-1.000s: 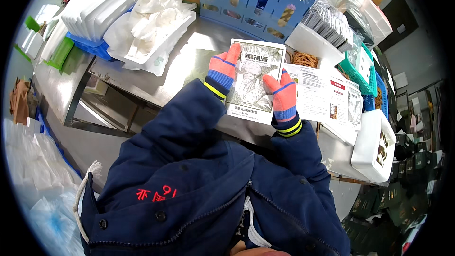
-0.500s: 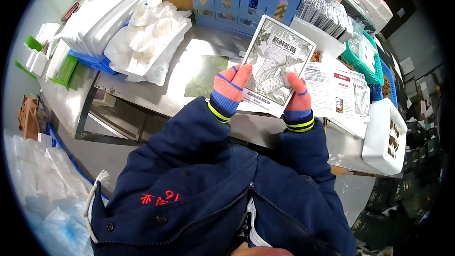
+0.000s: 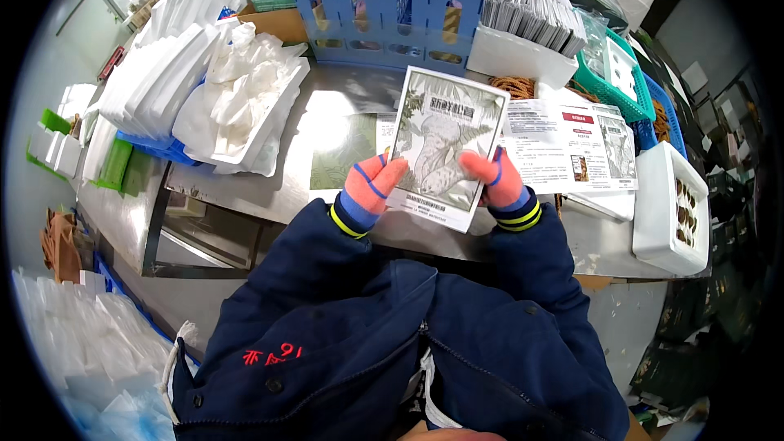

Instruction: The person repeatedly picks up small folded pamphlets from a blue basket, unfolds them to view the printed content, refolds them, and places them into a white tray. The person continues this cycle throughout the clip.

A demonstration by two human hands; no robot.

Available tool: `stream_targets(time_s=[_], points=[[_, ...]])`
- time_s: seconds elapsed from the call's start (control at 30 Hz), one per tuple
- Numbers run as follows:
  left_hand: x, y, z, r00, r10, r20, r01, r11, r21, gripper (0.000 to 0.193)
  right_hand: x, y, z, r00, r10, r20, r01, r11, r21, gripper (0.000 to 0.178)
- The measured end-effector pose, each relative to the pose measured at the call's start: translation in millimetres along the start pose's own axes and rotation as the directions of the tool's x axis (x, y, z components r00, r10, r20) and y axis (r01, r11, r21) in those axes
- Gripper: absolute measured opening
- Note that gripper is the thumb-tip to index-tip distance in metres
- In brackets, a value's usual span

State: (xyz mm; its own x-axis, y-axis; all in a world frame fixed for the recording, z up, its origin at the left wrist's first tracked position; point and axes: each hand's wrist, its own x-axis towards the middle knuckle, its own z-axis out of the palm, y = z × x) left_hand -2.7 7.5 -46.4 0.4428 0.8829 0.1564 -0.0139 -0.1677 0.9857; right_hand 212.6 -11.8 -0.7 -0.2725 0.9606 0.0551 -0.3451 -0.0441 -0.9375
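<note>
A printed leaflet [image 3: 441, 126] with a grey-green mushroom drawing is held up over the metal table between both gloved hands. My left hand [image 3: 369, 184], in a coral and blue knit glove, pinches its left edge. On the opposite edge my right hand [image 3: 494, 180] grips it, thumb lying across the front. The fingers behind the leaflet are hidden. Beneath and to the left lies a flat green printed sheet [image 3: 343, 155]. Just right of my right hand rests an unfolded leaflet [image 3: 563, 145] with text and small pictures, lying over a white foam piece [image 3: 603, 206].
A blue plastic crate [image 3: 384, 12] stands at the back. White foam lids [image 3: 151, 82] and a foam box of white wrapping [image 3: 245, 106] sit left. Back right are stacked leaflets [image 3: 535, 12] and a teal basket [image 3: 616, 82]. A foam box of mushrooms [image 3: 670, 204] stands far right.
The view has shifted a little. Both hands hold the leaflet as before; it has moved slightly left and down in the picture and is tilted less.
</note>
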Motion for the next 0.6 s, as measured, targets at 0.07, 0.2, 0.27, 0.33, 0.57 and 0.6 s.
stream_targets(time_s=[0.07, 0.2, 0.27, 0.33, 0.57, 0.6], points=[[0, -3, 3, 0.985, 0.155, 0.073, -0.166, 0.968, 0.186, 0.026, 5, -4, -7, 1.0, 0.008, -0.021, -0.006, 0.994, 0.111, 0.038], [8, -4, 15, 0.992, 0.105, 0.066, -0.106, 0.994, 0.019, 0.024, -8, -14, -21, 0.986, 0.157, 0.046, -0.153, 0.985, -0.083, 0.033], [20, 13, 23, 0.994, 0.073, 0.084, -0.075, 0.997, 0.009, 0.02, -16, -33, -15, 0.987, 0.152, 0.055, -0.147, 0.985, -0.091, 0.027], [34, 30, 31, 0.998, -0.027, 0.062, 0.022, 0.996, 0.087, 0.015, -27, -55, -23, 0.983, 0.183, -0.029, -0.185, 0.978, -0.099, 0.031], [68, -4, 28, 0.99, -0.131, -0.051, 0.119, 0.976, -0.184, 0.029, -8, -148, -169, 0.535, -0.707, -0.462, 0.288, 0.667, -0.687, 0.025], [71, -6, 28, 0.991, -0.126, -0.043, 0.116, 0.974, -0.197, 0.03, 8, -157, -200, 0.435, -0.742, -0.51, 0.325, 0.657, -0.68, 0.029]])
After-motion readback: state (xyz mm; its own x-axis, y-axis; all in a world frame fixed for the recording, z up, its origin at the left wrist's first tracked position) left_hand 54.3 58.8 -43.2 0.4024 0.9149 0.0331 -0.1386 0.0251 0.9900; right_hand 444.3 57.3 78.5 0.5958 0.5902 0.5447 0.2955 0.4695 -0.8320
